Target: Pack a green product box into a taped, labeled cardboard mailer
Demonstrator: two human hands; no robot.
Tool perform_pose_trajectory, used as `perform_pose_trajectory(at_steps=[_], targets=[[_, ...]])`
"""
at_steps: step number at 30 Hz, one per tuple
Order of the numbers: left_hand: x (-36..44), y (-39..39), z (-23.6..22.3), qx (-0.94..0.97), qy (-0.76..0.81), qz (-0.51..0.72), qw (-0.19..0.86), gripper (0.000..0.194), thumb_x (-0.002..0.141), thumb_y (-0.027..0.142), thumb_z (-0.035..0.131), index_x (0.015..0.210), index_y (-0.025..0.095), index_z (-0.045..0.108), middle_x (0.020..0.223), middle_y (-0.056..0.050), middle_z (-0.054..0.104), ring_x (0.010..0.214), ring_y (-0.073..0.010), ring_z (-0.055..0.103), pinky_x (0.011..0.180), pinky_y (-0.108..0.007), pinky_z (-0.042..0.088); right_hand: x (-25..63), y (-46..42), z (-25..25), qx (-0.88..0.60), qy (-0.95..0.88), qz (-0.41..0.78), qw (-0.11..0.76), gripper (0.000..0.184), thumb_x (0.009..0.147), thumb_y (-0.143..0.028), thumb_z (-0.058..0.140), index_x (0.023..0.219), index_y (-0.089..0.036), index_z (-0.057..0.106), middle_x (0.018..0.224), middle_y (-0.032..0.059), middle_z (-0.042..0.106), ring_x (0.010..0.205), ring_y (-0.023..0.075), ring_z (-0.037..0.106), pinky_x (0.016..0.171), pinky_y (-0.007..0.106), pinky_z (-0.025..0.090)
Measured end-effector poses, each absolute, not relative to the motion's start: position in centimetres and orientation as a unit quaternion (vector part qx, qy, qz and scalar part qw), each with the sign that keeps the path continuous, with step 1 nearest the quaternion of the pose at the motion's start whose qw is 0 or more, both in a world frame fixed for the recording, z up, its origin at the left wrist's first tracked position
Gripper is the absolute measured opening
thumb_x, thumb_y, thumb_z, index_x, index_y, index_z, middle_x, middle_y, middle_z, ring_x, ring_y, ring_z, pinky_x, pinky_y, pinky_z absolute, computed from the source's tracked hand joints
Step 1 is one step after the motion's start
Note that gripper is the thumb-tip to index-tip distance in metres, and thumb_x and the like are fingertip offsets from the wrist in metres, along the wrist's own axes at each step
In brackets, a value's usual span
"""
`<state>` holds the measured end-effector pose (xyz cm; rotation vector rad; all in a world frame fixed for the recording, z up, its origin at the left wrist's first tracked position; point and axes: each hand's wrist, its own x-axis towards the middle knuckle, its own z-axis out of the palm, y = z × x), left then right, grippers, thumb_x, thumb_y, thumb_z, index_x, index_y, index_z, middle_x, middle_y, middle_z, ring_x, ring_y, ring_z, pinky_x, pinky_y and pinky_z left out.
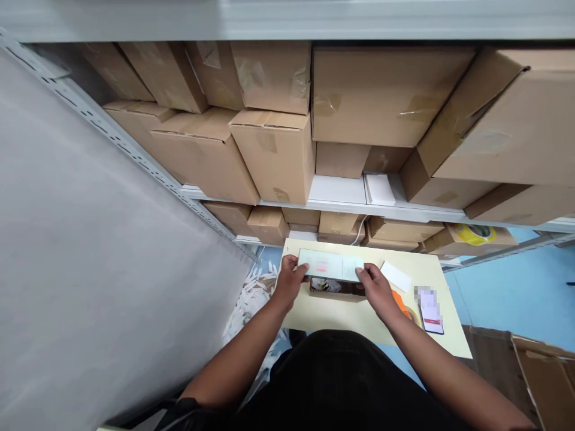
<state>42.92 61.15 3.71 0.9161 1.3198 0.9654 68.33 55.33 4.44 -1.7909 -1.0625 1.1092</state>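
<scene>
I hold a long pale green label strip (330,265) flat between both hands, above a small open brown box (336,289) on a pale yellow table (332,317). My left hand (291,276) pinches the strip's left end. My right hand (375,284) pinches its right end. The strip carries a faint pink mark near its left part. Both forearms reach forward from my dark-clothed lap.
A white slip (395,276), an orange object (399,302) and a phone (430,311) lie right of the box. Shelves of cardboard boxes (274,152) rise behind, with a tape roll (474,233). White paper scraps (251,299) litter the floor left. A grey wall (90,269) stands left.
</scene>
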Motion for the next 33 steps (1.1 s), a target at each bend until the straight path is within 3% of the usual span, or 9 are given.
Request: perform_pose_trajectory(at_steps=[7,13,18,24,28,30,33], targets=[[45.2,59.8,1.4,0.571,0.608,0.273,0.478,0.032,0.092,0.046,0.062,0.11,0.022,0.055,0.12,-0.01,0.069,0.111,-0.0252,0.066,0.093,-0.037,0.052,71.6,53.9,1.8,-0.781,-0.439,0.359,0.261,0.049,0.091,-0.064,0.05,0.112,-0.026,0.072,0.08,0.0032,0.074,0.076,0.0274,0.068,0.07,0.036,0.052],[44.8,61.7,1.6,0.662,0.604,0.134,0.423,0.022,0.091,0.04,0.061,0.079,0.022,0.065,0.086,-0.006,0.074,0.083,-0.0244,0.069,0.076,-0.033,0.049,71.9,54.8,1.6,-0.802,-0.491,0.299,0.164,0.042,0.095,-0.056,0.05,0.114,-0.024,0.07,0.096,0.0076,0.076,0.088,0.0274,0.07,0.075,0.034,0.048],[45.0,62.5,1.1,0.667,0.622,0.099,0.397,0.009,0.082,0.028,0.07,0.076,0.022,0.069,0.084,-0.005,0.076,0.084,-0.0245,0.07,0.073,-0.03,0.048,71.4,55.4,1.1,-0.794,-0.534,0.278,0.08,0.036,0.096,-0.04,0.052,0.121,-0.019,0.066,0.104,0.0151,0.076,0.101,0.0313,0.07,0.081,0.036,0.048],[45.1,62.9,-0.2,0.655,0.635,0.104,0.397,0.005,0.081,0.025,0.071,0.082,0.023,0.075,0.094,-0.007,0.079,0.093,-0.0262,0.072,0.084,-0.034,0.051,70.9,56.3,0.9,-0.79,-0.553,0.26,0.054,0.031,0.095,-0.037,0.054,0.118,-0.021,0.066,0.105,0.0132,0.074,0.1,0.03,0.069,0.076,0.034,0.046],[44.5,62.6,-0.1,0.646,0.628,0.156,0.405,0.01,0.085,0.029,0.069,0.091,0.024,0.075,0.096,-0.004,0.078,0.092,-0.0238,0.072,0.088,-0.034,0.052,71.5,56.1,1.1,-0.778,-0.557,0.271,0.103,0.027,0.095,-0.041,0.054,0.112,-0.025,0.067,0.1,0.0074,0.073,0.092,0.0269,0.068,0.073,0.033,0.046],[43.8,62.2,-0.2,0.642,0.634,0.19,0.387,0.02,0.085,0.029,0.069,0.103,0.022,0.074,0.105,-0.006,0.076,0.093,-0.0226,0.071,0.09,-0.035,0.053,72.2,55.3,0.7,-0.775,-0.555,0.259,0.152,0.032,0.094,-0.043,0.054,0.118,-0.026,0.066,0.104,0.0069,0.073,0.094,0.0261,0.068,0.078,0.035,0.049],[42.7,61.3,-1.1,0.603,0.654,0.224,0.398,0.053,0.08,0.031,0.075,0.13,0.019,0.065,0.135,-0.015,0.065,0.106,-0.0251,0.07,0.094,-0.037,0.053,73.3,53.5,-0.3,-0.786,-0.533,0.229,0.212,0.046,0.092,-0.05,0.053,0.127,-0.022,0.065,0.12,0.0118,0.07,0.103,0.0283,0.067,0.092,0.04,0.051]])
